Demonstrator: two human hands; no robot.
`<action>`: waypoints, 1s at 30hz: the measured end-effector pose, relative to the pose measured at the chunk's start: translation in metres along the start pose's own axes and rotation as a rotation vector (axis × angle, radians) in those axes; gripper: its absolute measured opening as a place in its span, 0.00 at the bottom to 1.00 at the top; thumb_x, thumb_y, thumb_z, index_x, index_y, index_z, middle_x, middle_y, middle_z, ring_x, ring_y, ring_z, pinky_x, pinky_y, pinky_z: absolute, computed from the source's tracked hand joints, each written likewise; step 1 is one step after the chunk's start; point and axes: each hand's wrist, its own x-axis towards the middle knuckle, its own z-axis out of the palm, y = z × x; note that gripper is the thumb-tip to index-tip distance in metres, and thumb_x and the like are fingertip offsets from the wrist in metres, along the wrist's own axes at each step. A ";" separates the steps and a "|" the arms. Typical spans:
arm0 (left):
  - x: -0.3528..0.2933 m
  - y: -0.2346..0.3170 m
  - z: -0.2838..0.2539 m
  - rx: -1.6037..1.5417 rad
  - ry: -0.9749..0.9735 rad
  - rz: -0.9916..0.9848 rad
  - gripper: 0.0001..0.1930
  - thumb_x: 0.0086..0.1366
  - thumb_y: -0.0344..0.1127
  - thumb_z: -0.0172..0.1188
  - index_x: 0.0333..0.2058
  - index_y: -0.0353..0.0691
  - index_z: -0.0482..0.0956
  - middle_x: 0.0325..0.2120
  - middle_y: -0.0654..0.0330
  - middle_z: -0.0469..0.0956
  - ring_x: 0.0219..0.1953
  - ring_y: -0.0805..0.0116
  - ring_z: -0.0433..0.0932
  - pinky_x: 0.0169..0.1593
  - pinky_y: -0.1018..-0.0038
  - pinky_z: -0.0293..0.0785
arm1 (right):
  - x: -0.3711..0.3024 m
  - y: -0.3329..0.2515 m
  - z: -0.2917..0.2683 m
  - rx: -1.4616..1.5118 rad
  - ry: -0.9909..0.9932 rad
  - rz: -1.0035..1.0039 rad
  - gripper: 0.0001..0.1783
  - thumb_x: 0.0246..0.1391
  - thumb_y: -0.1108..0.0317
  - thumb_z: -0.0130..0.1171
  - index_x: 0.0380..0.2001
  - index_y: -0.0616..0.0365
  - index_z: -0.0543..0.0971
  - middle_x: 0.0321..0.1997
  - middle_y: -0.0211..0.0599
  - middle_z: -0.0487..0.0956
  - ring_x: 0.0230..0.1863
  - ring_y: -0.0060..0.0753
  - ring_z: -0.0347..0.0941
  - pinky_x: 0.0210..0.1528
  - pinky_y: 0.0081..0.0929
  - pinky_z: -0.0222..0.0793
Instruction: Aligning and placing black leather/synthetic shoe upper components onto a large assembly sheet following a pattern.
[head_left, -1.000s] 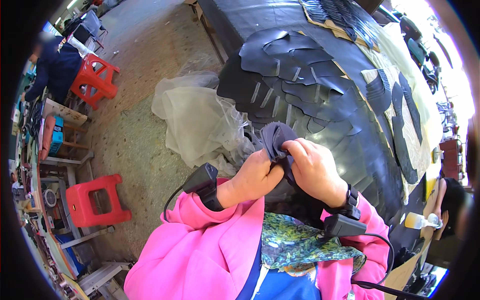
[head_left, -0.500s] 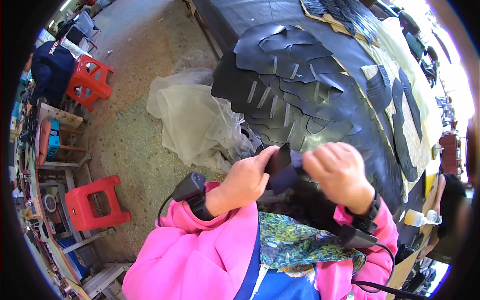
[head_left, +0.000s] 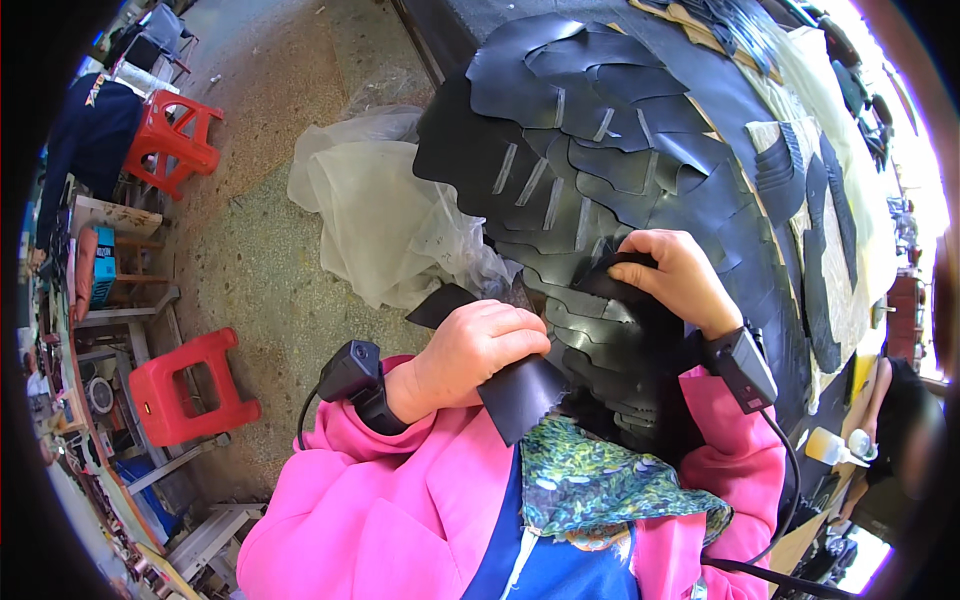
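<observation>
Red stool (head_left: 190,430), crumpled translucent sheeting (head_left: 365,200), left hand (head_left: 480,345) grasping a black panel (head_left: 525,398) before a pink jacket (head_left: 400,520), overlapping black cutouts (head_left: 590,170) on a table (head_left: 690,65), dark piece (head_left: 603,281) beside them pinched by the right hand (head_left: 680,275).

From the wearer's head, the fisheye view looks steeply down over the pink fabric jacket (head_left: 400,520), close to the bare left grip (head_left: 480,345) and bare right grip (head_left: 675,275); the broad dark-topped bench (head_left: 660,40) spreads farther out, its edges bowing.
</observation>
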 end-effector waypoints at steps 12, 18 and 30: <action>0.003 -0.011 0.011 0.120 0.027 0.098 0.10 0.46 0.31 0.57 0.30 0.38 0.76 0.40 0.55 0.75 0.32 0.60 0.76 0.33 0.70 0.70 | 0.009 0.008 -0.004 -0.019 -0.080 0.050 0.16 0.42 0.63 0.64 0.32 0.64 0.77 0.27 0.49 0.76 0.30 0.47 0.73 0.33 0.32 0.67; 0.006 -0.012 0.014 0.130 0.050 0.100 0.10 0.45 0.32 0.58 0.30 0.37 0.75 0.41 0.52 0.74 0.31 0.60 0.76 0.32 0.71 0.70 | 0.009 0.006 -0.004 -0.037 -0.079 0.039 0.15 0.42 0.64 0.64 0.31 0.64 0.77 0.27 0.49 0.76 0.30 0.48 0.73 0.33 0.32 0.67; 0.018 -0.007 0.017 -0.040 0.083 0.012 0.15 0.41 0.31 0.62 0.31 0.34 0.76 0.41 0.50 0.73 0.30 0.61 0.76 0.32 0.73 0.70 | -0.004 -0.010 -0.004 0.056 -0.095 -0.097 0.12 0.42 0.64 0.63 0.28 0.61 0.77 0.25 0.47 0.76 0.30 0.49 0.72 0.32 0.34 0.66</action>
